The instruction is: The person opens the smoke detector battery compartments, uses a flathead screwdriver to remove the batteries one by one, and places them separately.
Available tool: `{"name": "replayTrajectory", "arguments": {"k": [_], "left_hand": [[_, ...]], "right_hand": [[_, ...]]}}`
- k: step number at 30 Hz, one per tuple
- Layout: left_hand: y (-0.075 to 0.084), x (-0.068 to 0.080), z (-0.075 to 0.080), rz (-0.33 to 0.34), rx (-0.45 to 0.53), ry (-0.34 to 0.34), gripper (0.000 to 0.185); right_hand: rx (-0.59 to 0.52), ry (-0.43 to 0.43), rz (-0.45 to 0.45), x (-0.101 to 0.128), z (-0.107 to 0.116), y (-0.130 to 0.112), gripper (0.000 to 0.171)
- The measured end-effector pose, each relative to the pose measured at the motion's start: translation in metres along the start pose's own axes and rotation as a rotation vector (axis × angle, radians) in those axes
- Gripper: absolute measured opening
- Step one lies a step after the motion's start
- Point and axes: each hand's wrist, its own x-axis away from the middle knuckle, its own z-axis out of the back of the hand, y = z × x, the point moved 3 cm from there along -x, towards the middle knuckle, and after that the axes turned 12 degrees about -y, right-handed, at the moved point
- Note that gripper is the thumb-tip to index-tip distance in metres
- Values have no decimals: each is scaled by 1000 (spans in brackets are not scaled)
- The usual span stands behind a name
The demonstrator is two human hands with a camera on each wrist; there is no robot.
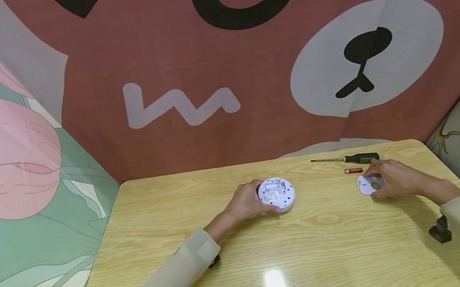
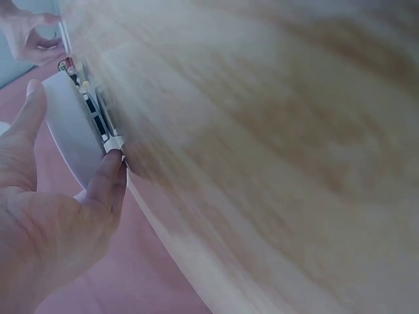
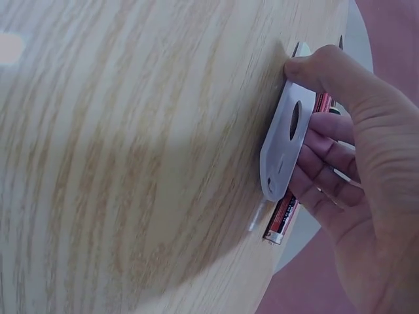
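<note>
My left hand grips a round white device by its rim, near the middle of the table. Its upturned face shows a recessed compartment, small dark slots and a label. The left wrist view has the thumb on one side of the device and the fingers on the other. To the right, my right hand holds a thin white plate with a round hole, thumb and fingers at its edges. Seen from the right wrist, the plate stands tilted just at the tabletop.
Behind the plate lies a red battery, also visible as a red and black battery from the right wrist. A screwdriver with a black handle lies farther back. The wooden table ends at a printed cloth backdrop.
</note>
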Motion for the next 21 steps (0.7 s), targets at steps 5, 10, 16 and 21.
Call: {"name": "replayTrajectory", "arguments": {"k": [5, 10, 16, 21], "left_hand": [[0, 0, 0, 3, -5, -1, 92], [1, 0, 0, 11, -3, -11, 92], [1, 0, 0, 13, -11, -15, 92], [2, 0, 0, -1, -13, -16, 90]], "right_hand": [[15, 2, -30, 0, 0, -2, 61], [20, 18, -19, -1, 1, -8, 61], [50, 65, -10, -3, 7, -19, 57], [65, 84, -8, -6, 9, -26, 58]]}}
